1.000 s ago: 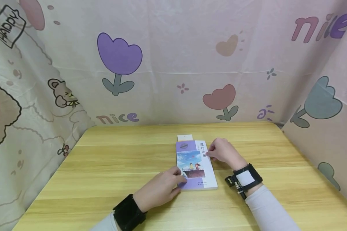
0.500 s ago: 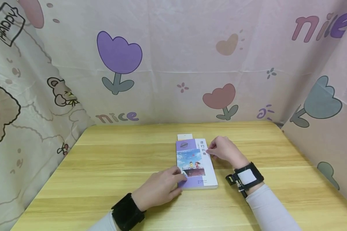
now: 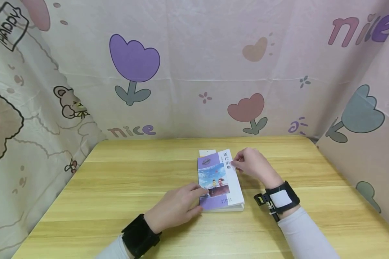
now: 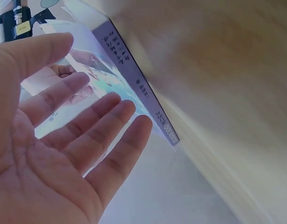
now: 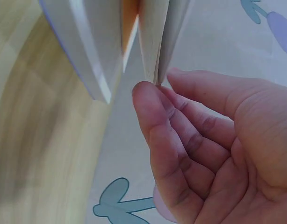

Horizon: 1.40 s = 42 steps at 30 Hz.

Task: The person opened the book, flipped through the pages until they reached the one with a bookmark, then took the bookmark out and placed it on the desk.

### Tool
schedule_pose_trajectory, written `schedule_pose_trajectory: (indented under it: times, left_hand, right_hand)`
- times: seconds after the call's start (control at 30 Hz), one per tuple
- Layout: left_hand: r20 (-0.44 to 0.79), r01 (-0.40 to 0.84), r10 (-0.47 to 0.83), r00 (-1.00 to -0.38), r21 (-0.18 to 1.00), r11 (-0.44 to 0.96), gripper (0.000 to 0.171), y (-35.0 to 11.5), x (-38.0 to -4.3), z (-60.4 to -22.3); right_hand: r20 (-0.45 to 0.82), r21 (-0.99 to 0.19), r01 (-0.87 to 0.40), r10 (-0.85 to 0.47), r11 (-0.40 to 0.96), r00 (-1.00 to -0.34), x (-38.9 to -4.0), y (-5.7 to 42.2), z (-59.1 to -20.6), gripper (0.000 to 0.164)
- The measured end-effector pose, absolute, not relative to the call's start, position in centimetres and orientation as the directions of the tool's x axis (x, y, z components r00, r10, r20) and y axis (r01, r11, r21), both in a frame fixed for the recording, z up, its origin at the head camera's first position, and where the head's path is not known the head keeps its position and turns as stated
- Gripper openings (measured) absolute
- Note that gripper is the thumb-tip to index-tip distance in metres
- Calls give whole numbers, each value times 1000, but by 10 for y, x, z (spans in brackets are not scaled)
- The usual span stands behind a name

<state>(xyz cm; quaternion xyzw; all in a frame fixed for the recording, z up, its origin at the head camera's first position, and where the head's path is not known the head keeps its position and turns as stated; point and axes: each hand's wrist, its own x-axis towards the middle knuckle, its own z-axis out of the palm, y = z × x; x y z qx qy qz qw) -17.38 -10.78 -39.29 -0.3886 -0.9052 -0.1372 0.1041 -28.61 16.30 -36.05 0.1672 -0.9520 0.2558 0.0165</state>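
Book (image 3: 215, 180) on the table (image 3: 100, 187), cloth (image 3: 181, 111) behind both.

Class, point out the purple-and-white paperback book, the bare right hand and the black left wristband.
Purple-and-white paperback book (image 3: 219, 180), head view: illustrated front cover.
Bare right hand (image 3: 254, 165), head view: back of hand.
Black left wristband (image 3: 141, 235), head view: outer face.

Light is bright; the left wrist view's tabletop (image 4: 223, 88) seems out of focus.

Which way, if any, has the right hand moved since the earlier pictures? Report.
Yes: in the head view, the right hand has shifted slightly upward, toward the far edge of the table.
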Motion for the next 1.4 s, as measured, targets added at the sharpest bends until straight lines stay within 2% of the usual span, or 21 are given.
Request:
schedule_pose_trajectory:
  times: [0.2,0.53,0.87,1.1,1.4]
  left_hand:
    - [297,720,663,-687,156,676,50,-109,-175,-390]
    - [315,713,650,-692,153,685,50,-112,-175,-388]
    - [314,697,631,-709,173,696,55,-116,-178,-382]
    - [342,695,618,-708,180,696,58,-118,-179,-378]
    - [332,690,617,-714,183,700,58,-118,-178,-378]
  right_hand:
    - [181,-455,-367,-319,812,-930,-282,160,-354,15]
    - [233,-445,-398,-325,802,-917,-276,154,-346,14]
    - [272,-498,-491,-409,714,-871,-273,146,-342,14]
    - [269,-530,-513,-440,675,-857,-270,141,-339,24]
    - [281,-467,-513,-429,720,-858,-269,144,-338,31]
